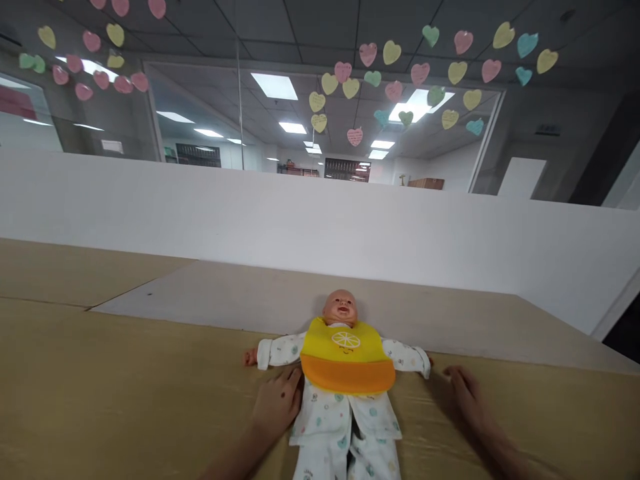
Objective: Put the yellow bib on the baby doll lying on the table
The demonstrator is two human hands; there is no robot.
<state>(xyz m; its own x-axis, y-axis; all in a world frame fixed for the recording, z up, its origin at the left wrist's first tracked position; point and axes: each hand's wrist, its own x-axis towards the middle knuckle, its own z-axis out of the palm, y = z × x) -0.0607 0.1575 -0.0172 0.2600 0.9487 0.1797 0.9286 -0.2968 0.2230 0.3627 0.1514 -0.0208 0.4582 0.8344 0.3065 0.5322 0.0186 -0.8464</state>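
Observation:
A baby doll (341,310) lies on its back on the wooden table (125,387), arms spread, head away from me. It wears white patterned pyjamas (345,427) and a yellow and orange silicone bib (347,357). My left hand (277,400) rests flat by the doll's side, fingers stretched toward the bib's lower left edge. Flat on the table lies my right hand (465,393), fingers apart, just right of the doll's outstretched sleeve and holding nothing.
A low white partition wall (320,220) runs behind the table. Above it is glass with several heart-shaped paper notes (390,73) stuck on, and an office with ceiling lights beyond. A lighter tabletop panel (225,293) lies behind the doll.

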